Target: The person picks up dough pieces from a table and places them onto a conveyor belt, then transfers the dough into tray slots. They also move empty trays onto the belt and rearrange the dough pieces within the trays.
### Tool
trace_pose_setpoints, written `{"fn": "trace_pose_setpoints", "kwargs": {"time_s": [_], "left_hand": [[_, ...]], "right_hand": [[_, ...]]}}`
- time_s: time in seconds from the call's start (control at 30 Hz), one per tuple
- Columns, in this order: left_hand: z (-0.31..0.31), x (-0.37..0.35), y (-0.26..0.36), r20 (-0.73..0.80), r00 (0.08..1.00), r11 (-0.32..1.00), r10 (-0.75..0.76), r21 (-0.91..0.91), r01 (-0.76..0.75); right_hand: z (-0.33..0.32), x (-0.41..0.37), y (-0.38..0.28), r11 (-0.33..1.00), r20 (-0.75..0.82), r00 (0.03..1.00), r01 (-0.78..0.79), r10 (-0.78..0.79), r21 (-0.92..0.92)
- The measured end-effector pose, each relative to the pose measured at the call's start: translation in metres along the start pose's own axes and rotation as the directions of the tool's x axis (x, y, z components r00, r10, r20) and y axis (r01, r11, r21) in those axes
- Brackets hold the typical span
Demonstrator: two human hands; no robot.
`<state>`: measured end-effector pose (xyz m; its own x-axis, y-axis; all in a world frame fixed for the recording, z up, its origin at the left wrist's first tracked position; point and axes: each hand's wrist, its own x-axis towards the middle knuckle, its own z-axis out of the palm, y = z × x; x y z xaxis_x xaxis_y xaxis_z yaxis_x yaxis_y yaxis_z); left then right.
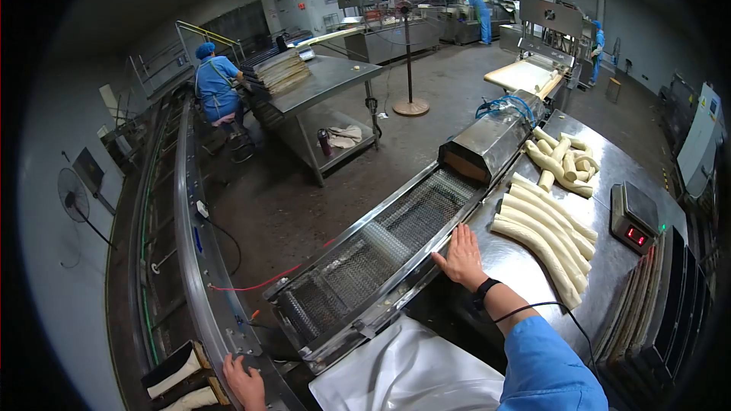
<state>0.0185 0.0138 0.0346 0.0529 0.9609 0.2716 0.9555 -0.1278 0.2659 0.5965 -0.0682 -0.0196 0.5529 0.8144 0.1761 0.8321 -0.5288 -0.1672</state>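
My right hand (462, 255) lies flat with fingers stretched on the edge between the mesh conveyor (343, 278) and the steel table, holding nothing. To its right, several long pale dough rolls (544, 240) lie side by side on the table (499, 289). Behind them is a heap of shorter, twisted dough pieces (567, 160). At the lower left my left hand (245, 382) rests on the metal rail (199, 289), its fingers apart and slightly bent, with nothing visible in it. Beside it stand dark baking tins (183, 377) with pale dough inside.
A digital scale (636, 217) with a red display sits on the table's right side, near a stack of dark tins (655, 312). White sheeting (403, 373) hangs in front of me. A co-worker in blue (217, 84) is at another steel table (327, 80). A pedestal fan (409, 53) stands beyond.
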Motion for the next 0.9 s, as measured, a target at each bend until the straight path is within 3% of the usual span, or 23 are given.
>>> {"fn": "trace_pose_setpoints", "kwargs": {"time_s": [0.3,0.9], "left_hand": [[-0.0012,0.0004,0.0063,0.026,0.998,0.998,-0.058,0.012,0.058],[0.0002,-0.0001,0.0032,-0.003,1.0,1.0,-0.021,0.006,0.022]], "right_hand": [[-0.0006,-0.0011,0.0006,1.0,-0.032,0.999,0.017,-0.016,0.013],[-0.0035,-0.0019,-0.0015,1.0,-0.038,0.999,0.009,-0.008,0.025]]}}
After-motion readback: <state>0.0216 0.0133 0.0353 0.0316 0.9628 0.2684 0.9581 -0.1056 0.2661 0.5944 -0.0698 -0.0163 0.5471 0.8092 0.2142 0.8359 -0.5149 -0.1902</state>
